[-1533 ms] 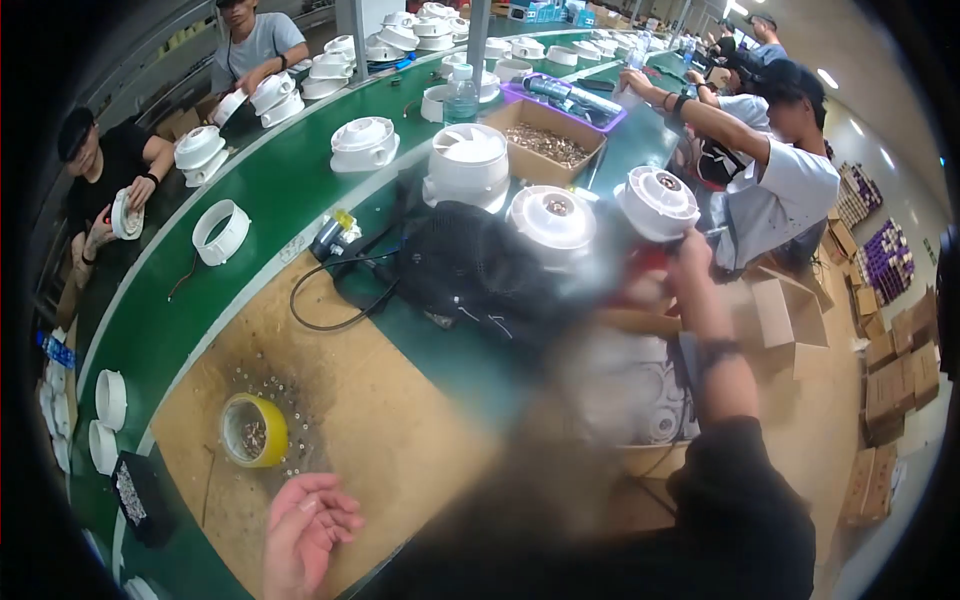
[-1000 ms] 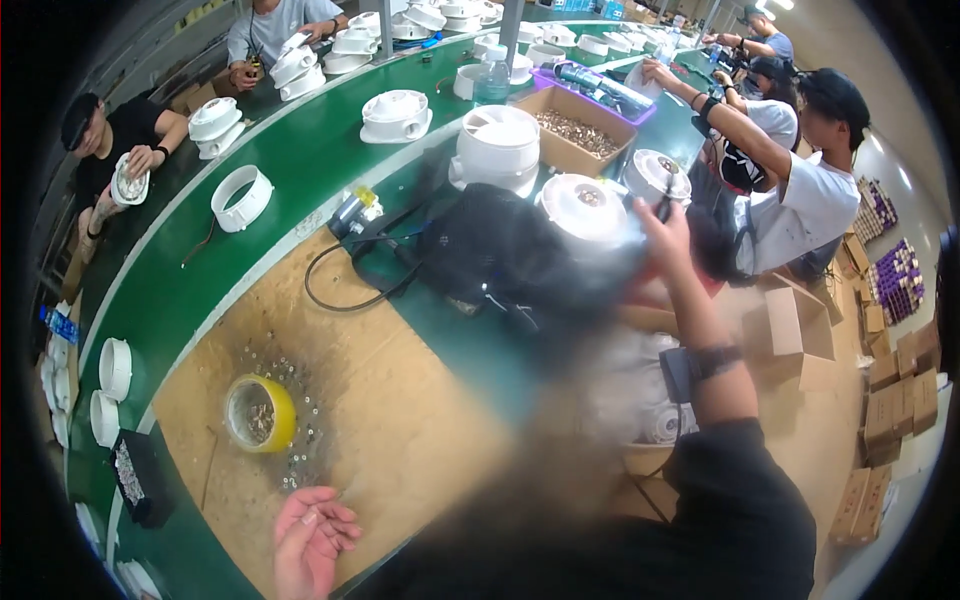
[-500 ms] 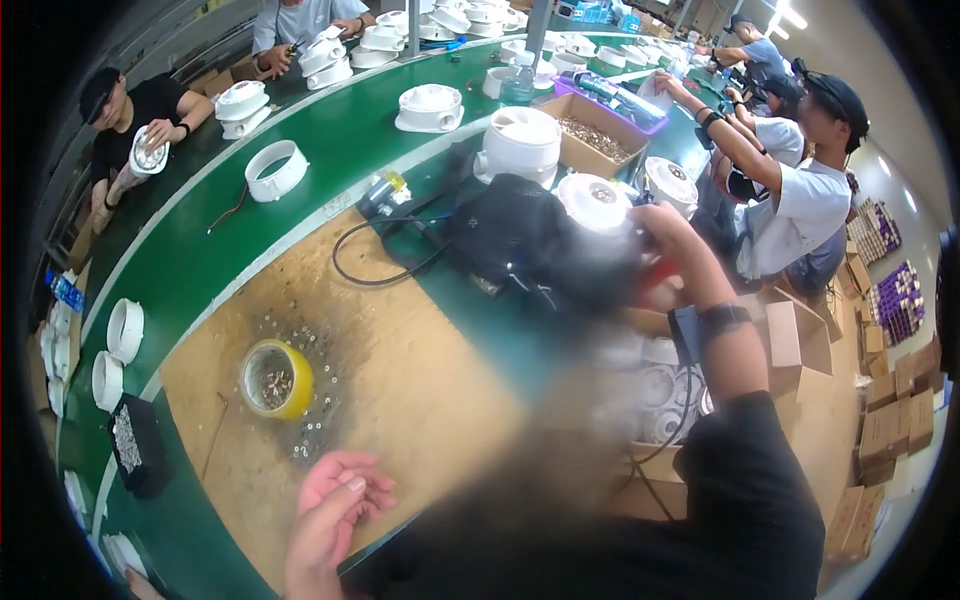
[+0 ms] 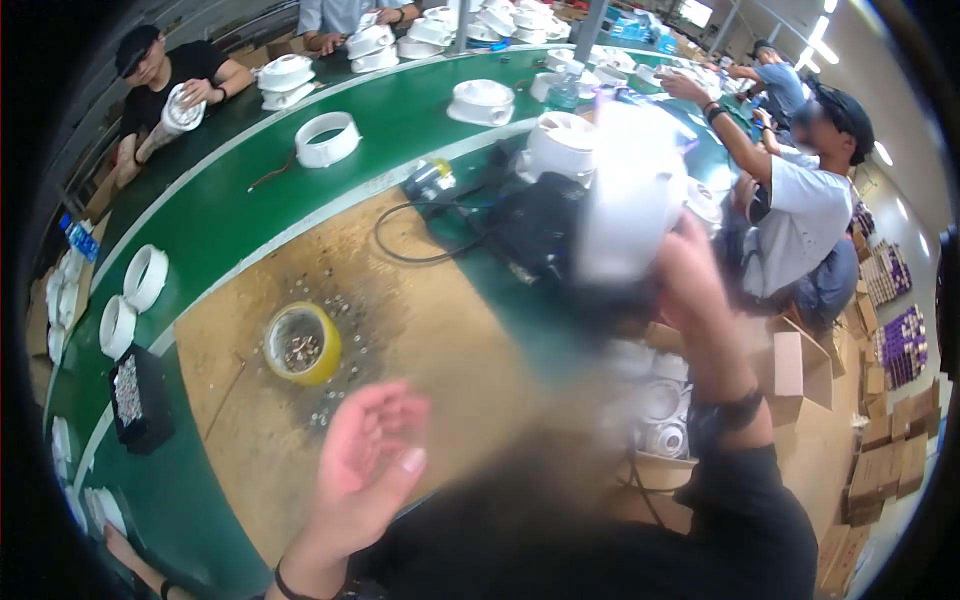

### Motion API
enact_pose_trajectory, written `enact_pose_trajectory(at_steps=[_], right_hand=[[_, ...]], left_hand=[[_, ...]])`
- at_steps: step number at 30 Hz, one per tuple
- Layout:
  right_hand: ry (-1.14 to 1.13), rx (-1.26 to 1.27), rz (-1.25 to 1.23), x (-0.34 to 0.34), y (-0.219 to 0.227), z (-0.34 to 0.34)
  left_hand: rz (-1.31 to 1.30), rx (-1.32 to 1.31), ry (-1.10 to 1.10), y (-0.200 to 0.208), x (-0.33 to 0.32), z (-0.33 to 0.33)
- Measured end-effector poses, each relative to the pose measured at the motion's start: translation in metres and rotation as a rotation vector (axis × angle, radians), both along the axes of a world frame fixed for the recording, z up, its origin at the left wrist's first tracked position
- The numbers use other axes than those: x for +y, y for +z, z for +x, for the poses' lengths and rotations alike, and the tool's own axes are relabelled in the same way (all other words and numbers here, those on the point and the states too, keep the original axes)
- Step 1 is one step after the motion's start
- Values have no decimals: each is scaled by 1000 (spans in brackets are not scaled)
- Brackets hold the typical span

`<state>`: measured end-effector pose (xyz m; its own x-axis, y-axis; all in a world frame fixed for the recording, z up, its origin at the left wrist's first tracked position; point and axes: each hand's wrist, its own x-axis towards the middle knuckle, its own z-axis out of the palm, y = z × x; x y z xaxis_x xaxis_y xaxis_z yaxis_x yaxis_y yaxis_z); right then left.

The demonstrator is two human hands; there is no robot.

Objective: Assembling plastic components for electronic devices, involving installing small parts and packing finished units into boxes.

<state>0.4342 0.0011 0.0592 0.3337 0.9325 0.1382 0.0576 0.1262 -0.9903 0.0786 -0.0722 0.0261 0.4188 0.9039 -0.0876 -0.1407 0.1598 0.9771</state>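
A white round plastic housing (image 4: 630, 200), smeared by motion, is held up on the right side by my right hand (image 4: 690, 265), whose fingers close on its right edge. My left hand (image 4: 375, 450) hovers over the brown board (image 4: 450, 340), palm up with its fingers apart and nothing in it. Beyond that hand a yellow tape roll (image 4: 322, 350) stands on the board with small copper-coloured parts inside. Small metal nuts or washers lie scattered round it. Behind the held housing are a black bundle (image 4: 545, 225) with a cable and another white housing (image 4: 558, 150).
A green curved conveyor (image 4: 240, 185) carries white rings (image 4: 327, 140) and housings. At left sits a black bin (image 4: 137, 405) of small metal parts. White parts fill a carton (image 4: 660, 410) on my right, beside an open cardboard box (image 4: 800, 360). Co-workers stand around the line.
My right hand has lifted a white housing from beyond the black bundle and brought it nearer. My left hand has risen and turned its palm up. The whole view has shifted slightly.
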Motion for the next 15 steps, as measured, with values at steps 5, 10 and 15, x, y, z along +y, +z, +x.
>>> enact_pose_trajectory(at_steps=[5,10,15], right_hand=[[398,-42,-192,-33,-22,-138],[822,-12,-387,-52,-46,-183],[1188,631,-726,-60,-44,-180]], left_hand=[[522,10,386,8,5,7],[224,103,669,24,-5,-45],[189,411,710,33,-36,-99]])
